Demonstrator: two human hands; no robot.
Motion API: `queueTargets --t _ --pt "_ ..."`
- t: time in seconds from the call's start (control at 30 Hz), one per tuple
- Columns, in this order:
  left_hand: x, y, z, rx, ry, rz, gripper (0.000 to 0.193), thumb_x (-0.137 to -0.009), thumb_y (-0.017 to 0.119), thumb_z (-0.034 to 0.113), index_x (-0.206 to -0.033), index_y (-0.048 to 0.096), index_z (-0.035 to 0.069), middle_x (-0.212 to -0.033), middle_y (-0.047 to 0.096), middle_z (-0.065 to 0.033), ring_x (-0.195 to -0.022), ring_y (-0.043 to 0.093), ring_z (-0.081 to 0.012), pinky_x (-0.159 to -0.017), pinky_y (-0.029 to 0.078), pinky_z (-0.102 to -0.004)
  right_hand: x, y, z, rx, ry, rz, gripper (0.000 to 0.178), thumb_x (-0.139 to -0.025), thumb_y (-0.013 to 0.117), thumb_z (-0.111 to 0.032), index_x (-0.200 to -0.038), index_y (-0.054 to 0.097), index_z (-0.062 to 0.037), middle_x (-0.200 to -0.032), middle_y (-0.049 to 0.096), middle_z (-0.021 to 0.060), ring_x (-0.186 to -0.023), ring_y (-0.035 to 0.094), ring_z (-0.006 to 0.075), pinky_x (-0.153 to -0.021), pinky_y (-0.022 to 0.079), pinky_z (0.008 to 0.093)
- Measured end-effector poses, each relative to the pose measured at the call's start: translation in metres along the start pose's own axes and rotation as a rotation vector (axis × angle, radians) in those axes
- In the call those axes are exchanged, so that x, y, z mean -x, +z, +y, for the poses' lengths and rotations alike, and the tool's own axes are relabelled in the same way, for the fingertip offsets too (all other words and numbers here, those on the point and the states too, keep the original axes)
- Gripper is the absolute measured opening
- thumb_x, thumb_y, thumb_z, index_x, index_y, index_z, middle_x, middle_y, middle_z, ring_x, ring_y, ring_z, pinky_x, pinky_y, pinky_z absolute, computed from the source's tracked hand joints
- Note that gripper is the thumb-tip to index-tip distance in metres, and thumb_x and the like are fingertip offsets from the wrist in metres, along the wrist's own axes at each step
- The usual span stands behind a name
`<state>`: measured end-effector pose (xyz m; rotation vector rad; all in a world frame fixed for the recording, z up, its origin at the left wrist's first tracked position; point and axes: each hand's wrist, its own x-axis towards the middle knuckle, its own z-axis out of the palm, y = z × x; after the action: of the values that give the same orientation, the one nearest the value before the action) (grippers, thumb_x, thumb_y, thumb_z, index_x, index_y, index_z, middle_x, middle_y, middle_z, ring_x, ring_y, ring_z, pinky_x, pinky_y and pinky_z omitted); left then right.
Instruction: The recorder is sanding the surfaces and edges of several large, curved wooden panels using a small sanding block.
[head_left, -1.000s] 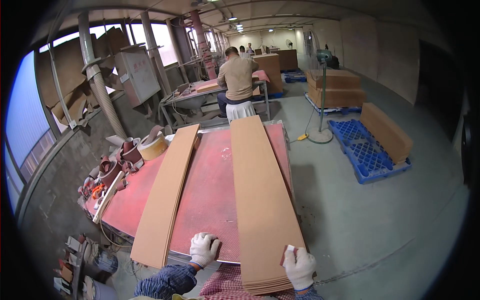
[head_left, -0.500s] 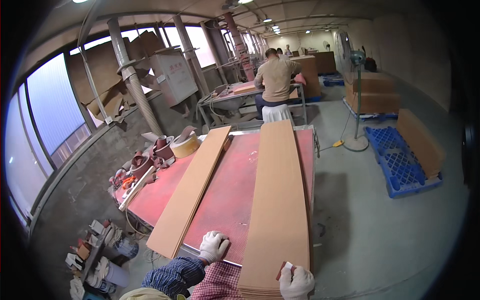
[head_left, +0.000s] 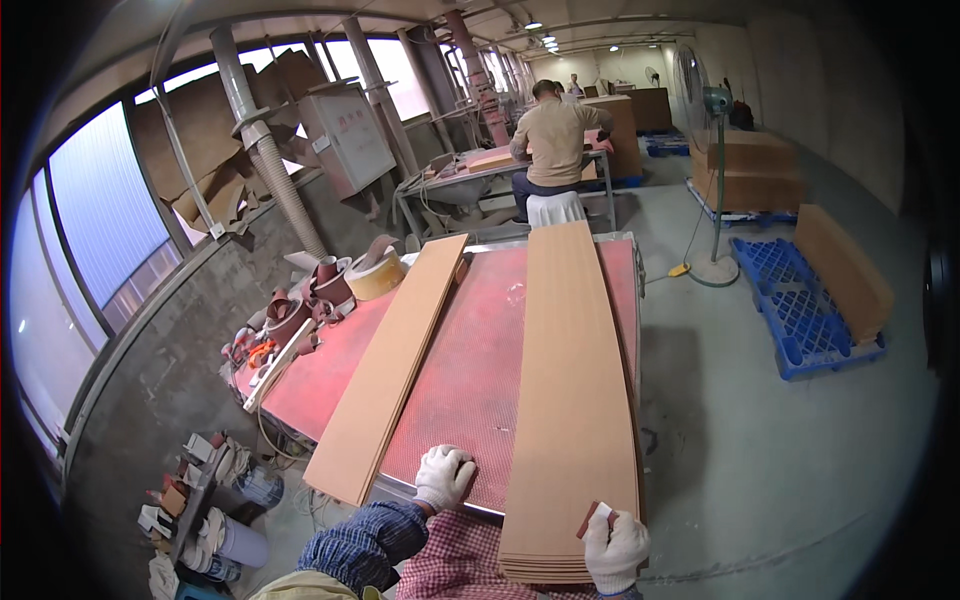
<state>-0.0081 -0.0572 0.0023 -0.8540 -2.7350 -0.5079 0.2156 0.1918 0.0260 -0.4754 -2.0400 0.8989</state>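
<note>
Red-brown block (head_left: 590,519) is sitting at the near end of the right board stack (head_left: 570,400), close to its right edge; the right hand (head_left: 615,548) is clasping it. The left hand (head_left: 445,478) is resting, fingers bent, at the near edge of the red table (head_left: 468,370); whether it is gripping anything cannot be told. A tabletop gap is separating the left board stack (head_left: 388,385); floor (head_left: 730,450) is extending rightward.
</note>
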Motion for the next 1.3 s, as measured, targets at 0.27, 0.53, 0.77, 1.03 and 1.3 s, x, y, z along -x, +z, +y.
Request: queueTargets --t 0.27,0.53,0.77,1.03,1.3 --pt "0.002 -0.002 -0.001 0.024 -0.019 0.026 0.027 -0.09 0.063 0.035 -0.099 0.07 0.011 -0.108 0.064 -0.0116 -0.109 0.056 -0.0333 -0.098 0.042 -0.0454 0.001 0.002 -0.003 0.008 -0.032 0.022 0.031 -0.094 0.064 -0.028 -0.075 0.055 -0.0054 -0.06 0.057 0.0137 -0.056 0.058 0.036 -0.055 0.044 0.046" --pt "-0.002 0.003 0.001 0.05 -0.024 0.015 0.028 -0.09 0.062 0.035 -0.102 0.07 0.011 -0.109 0.065 -0.0111 -0.111 0.055 -0.0333 -0.099 0.041 -0.0452 -0.005 0.001 -0.006 0.102 -0.046 0.094 0.025 -0.092 0.066 -0.024 -0.077 0.059 -0.0057 -0.062 0.06 0.0136 -0.057 0.06 0.0358 -0.056 0.046 0.0463" --pt "0.0 0.005 0.001 0.05 0.018 0.067 0.027 -0.091 0.062 0.035 -0.102 0.07 0.012 -0.106 0.065 -0.0093 -0.109 0.058 -0.0312 -0.097 0.042 -0.0445 -0.002 0.008 0.01 0.114 0.014 0.09 0.027 -0.092 0.065 -0.026 -0.077 0.057 -0.0048 -0.062 0.06 0.0133 -0.06 0.061 0.0354 -0.057 0.047 0.0457" --pt "0.0 0.006 -0.003 0.067 0.008 0.076 0.026 -0.091 0.062 0.035 -0.101 0.07 0.012 -0.107 0.065 -0.0084 -0.109 0.057 -0.0307 -0.097 0.042 -0.0443 -0.001 0.01 0.012 0.221 -0.001 0.105 0.027 -0.093 0.063 -0.028 -0.081 0.058 -0.0039 -0.068 0.063 0.0157 -0.062 0.062 0.0369 -0.059 0.048 0.0465" --pt "0.004 0.004 -0.003 0.144 0.013 0.126 0.027 -0.091 0.062 0.034 -0.102 0.071 0.012 -0.108 0.067 -0.0094 -0.107 0.06 -0.0313 -0.095 0.045 -0.0443 -0.003 0.006 0.007 0.185 0.058 0.066 0.029 -0.095 0.061 -0.03 -0.084 0.059 -0.0035 -0.07 0.063 0.0161 -0.064 0.062 0.0367 -0.061 0.048 0.0458"
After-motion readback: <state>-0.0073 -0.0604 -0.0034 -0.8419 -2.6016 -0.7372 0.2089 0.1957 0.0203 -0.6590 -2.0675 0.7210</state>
